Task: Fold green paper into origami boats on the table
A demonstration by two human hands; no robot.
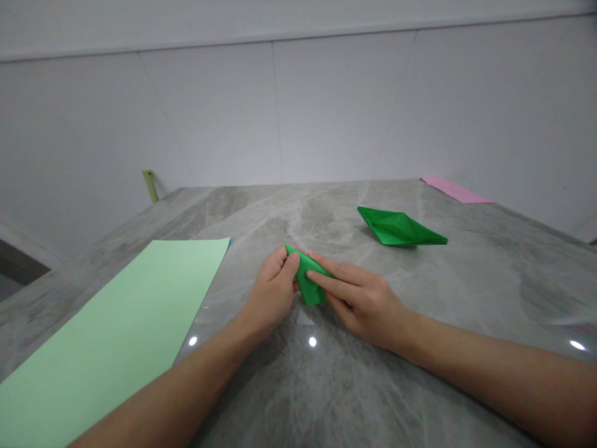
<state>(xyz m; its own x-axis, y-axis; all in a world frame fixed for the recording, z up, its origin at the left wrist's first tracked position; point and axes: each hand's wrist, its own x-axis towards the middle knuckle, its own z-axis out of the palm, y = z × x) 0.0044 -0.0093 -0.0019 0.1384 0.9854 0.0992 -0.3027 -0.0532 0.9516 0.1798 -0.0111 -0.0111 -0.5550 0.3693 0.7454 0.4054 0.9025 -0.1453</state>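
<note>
A small folded piece of green paper [308, 278] lies on the grey marble table [489, 280], held between both hands. My left hand [272, 292] pinches its left edge with curled fingers. My right hand [361, 300] lies on its right side, fingers stretched along the fold and pressing it down. A finished green paper boat [398, 228] sits farther back to the right, apart from both hands.
A large light-green sheet [116, 336] lies flat at the left, reaching the near edge. A pink sheet [454, 190] lies at the far right by the white wall. A small yellow-green object [150, 185] stands at the table's far left corner.
</note>
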